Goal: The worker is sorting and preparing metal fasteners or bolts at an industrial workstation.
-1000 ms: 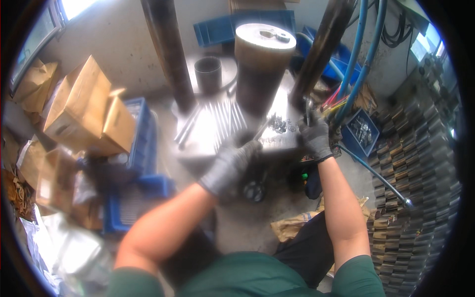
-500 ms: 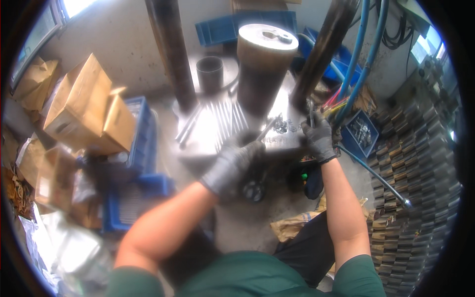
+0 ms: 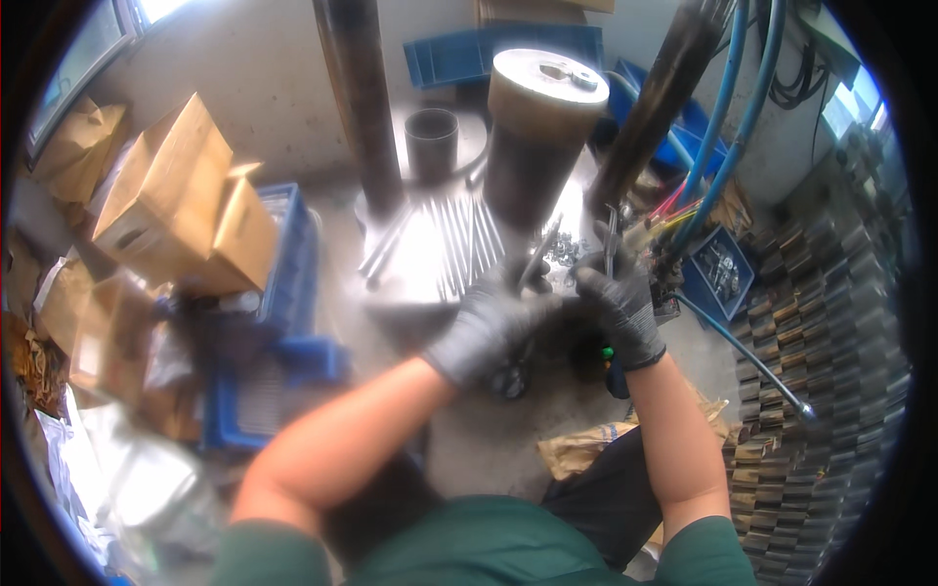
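Note:
My left hand [image 3: 493, 317], in a grey glove, is closed round a thin metal rod [image 3: 538, 252] that points up and away from me. Close to its right, my gloved right hand [image 3: 625, 308] grips a slim two-pronged metal tool, which looks like tweezers [image 3: 612, 240], tips upward. Beyond both hands, small dark metal parts [image 3: 564, 250] lie scattered on the shiny metal machine table [image 3: 391, 288]. A row of metal rods [image 3: 457, 244] rests on the table to the left. Blur hides the fingertips' detail.
A thick metal cylinder [image 3: 537, 146] stands behind the hands, between two dark posts [image 3: 357, 107]. A short dark tube [image 3: 431, 146] is at its left. Cardboard boxes [image 3: 161, 195] and blue crates [image 3: 293, 264] fill the left; stacked metal pieces [image 3: 811, 371] and a blue bin [image 3: 718, 272] stand right.
My right hand has come left and slightly down with the tool, closer to my left hand. My left hand has shifted a little right with the rod. The whole view has shifted slightly.

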`<control>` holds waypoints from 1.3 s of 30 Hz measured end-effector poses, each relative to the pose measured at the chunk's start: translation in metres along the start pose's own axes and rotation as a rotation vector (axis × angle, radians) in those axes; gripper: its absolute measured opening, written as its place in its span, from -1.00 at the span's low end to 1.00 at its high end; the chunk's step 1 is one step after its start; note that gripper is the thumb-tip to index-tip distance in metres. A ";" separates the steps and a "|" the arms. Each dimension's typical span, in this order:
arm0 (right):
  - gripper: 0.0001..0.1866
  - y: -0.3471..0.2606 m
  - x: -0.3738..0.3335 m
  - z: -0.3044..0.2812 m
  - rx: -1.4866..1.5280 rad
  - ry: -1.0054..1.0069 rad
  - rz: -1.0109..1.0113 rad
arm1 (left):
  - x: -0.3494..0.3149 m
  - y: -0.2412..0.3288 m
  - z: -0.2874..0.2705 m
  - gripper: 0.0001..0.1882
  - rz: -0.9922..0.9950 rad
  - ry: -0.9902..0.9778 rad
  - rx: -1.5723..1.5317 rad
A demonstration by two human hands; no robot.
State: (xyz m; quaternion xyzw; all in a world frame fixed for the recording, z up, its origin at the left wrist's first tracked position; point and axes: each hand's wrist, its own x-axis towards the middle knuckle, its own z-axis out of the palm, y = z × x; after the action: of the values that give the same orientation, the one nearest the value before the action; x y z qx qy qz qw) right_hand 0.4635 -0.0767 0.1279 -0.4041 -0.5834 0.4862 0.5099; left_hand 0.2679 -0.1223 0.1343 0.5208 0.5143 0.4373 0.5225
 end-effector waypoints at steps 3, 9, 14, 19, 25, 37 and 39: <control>-0.33 -0.019 -0.015 0.011 -0.027 -0.035 0.069 | -0.002 0.005 0.005 -0.61 0.061 -0.021 0.025; -0.34 -0.027 -0.022 0.018 -0.016 -0.092 0.146 | -0.005 0.000 0.006 -0.70 0.079 -0.016 -0.017; -0.33 -0.025 -0.025 0.016 -0.091 -0.081 0.077 | -0.004 -0.005 0.007 -0.66 0.145 -0.066 -0.057; -0.34 -0.024 -0.028 0.014 -0.060 -0.081 0.102 | -0.006 0.000 0.006 -0.58 0.091 -0.119 0.037; -0.45 -0.026 -0.029 0.011 -0.016 -0.118 0.163 | -0.007 0.001 0.008 -0.57 0.182 -0.155 0.027; -0.75 -0.019 -0.031 0.009 -0.103 -0.091 0.121 | -0.009 -0.002 0.008 -0.74 0.227 -0.081 0.121; -0.77 -0.018 -0.031 0.007 -0.055 -0.099 0.144 | -0.011 0.001 0.006 -0.75 0.210 -0.081 0.114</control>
State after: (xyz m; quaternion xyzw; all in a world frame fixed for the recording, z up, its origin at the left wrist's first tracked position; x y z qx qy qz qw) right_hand 0.4614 -0.1114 0.1395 -0.4342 -0.5904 0.5250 0.4327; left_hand 0.2729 -0.1333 0.1362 0.6178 0.4594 0.4382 0.4639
